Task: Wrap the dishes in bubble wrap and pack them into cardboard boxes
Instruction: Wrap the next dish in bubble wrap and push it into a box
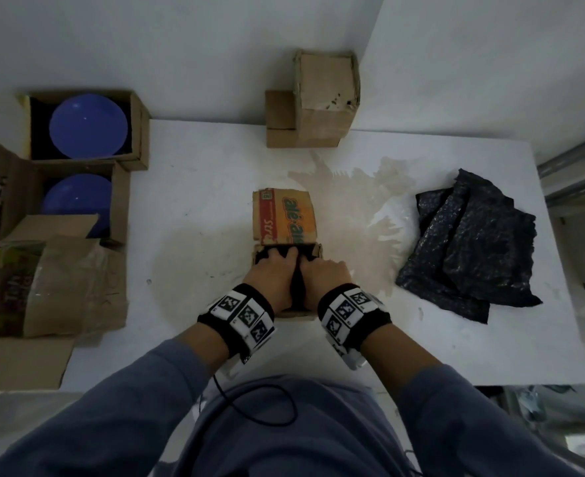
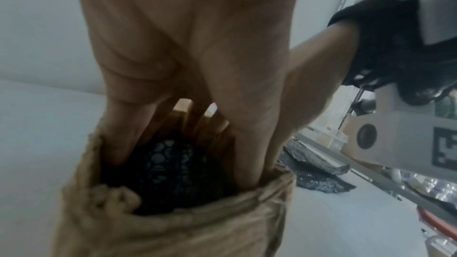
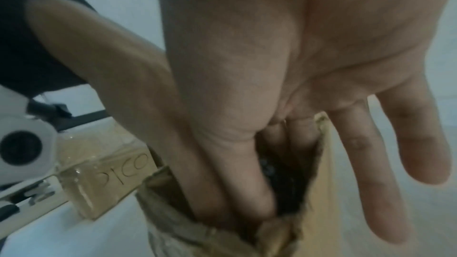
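A dish bundled in dark bubble wrap (image 2: pixel 170 171) is sitting inside a small cardboard box (image 1: pixel 285 222) at the middle of the white bench (image 1: pixel 198 201). The left hand (image 1: pixel 270 273) and right hand (image 1: pixel 323 275) are reaching in side by side, fingers (image 2: pixel 118 134) straight and slightly spread, pressing down along the bundle. Spare dark wrap sheets (image 1: pixel 469 246) are lying to the right; two blue dishes (image 1: pixel 88 127) are waiting in open boxes on the left, and a closed box (image 1: pixel 318 101) is standing at the back.
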`<move>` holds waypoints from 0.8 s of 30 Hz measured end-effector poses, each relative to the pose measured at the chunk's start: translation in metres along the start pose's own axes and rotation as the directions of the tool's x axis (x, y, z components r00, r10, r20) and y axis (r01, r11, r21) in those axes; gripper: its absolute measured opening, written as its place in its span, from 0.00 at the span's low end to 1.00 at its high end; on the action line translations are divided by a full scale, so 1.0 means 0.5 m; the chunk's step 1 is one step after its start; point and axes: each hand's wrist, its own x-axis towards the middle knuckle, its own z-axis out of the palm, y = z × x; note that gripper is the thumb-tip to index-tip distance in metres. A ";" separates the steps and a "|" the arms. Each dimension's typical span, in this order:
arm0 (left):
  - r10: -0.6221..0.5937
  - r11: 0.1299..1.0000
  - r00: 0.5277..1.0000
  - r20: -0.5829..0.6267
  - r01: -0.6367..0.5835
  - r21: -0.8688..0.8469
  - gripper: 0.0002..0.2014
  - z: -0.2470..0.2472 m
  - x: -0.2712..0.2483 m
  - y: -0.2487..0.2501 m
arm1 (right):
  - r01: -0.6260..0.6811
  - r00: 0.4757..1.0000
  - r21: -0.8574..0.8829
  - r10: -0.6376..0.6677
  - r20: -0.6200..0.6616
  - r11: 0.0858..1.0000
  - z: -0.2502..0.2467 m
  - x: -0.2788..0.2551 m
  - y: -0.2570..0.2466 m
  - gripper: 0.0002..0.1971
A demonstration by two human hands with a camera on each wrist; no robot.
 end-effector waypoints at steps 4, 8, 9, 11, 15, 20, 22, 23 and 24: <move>-0.053 0.998 0.998 0.020 0.053 -0.020 0.40 0.013 -0.016 0.025 | 0.092 0.994 0.015 -0.091 -0.058 0.996 -0.018 -0.033 0.017 0.12; -0.124 0.991 0.992 -0.028 0.125 0.054 0.38 0.030 0.005 0.035 | 0.094 0.988 0.167 -0.071 -0.138 0.982 -0.044 -0.045 0.034 0.09; -0.127 0.990 0.991 -0.032 0.128 0.055 0.37 0.030 0.011 0.035 | 0.083 0.986 0.216 -0.049 -0.158 0.973 -0.047 -0.042 0.041 0.10; -0.128 0.988 0.991 -0.027 0.130 0.080 0.37 0.031 0.022 0.039 | 0.057 0.986 0.315 -0.004 -0.167 0.947 -0.046 -0.036 0.055 0.11; -0.182 0.966 0.983 -0.037 0.186 0.181 0.41 0.047 0.034 0.054 | 0.053 0.975 0.429 0.047 -0.219 0.902 -0.034 -0.024 0.065 0.09; -0.213 0.947 0.971 -0.105 0.231 0.221 0.35 0.059 0.037 0.069 | 0.038 0.931 0.596 0.188 -0.313 0.802 -0.027 -0.001 0.084 0.05; -0.197 0.952 0.976 -0.096 0.213 0.218 0.34 0.054 0.034 0.069 | 0.031 0.907 0.712 0.279 -0.315 0.701 -0.026 0.019 0.098 0.09; -0.190 0.957 0.979 -0.073 0.202 0.209 0.34 0.047 0.030 0.067 | 0.015 0.908 0.763 0.312 -0.281 0.646 -0.026 0.031 0.105 0.12; -0.181 0.966 0.983 -0.032 0.184 0.183 0.36 0.038 0.026 0.062 | -0.010 0.918 0.810 0.327 -0.226 0.587 -0.025 0.044 0.111 0.16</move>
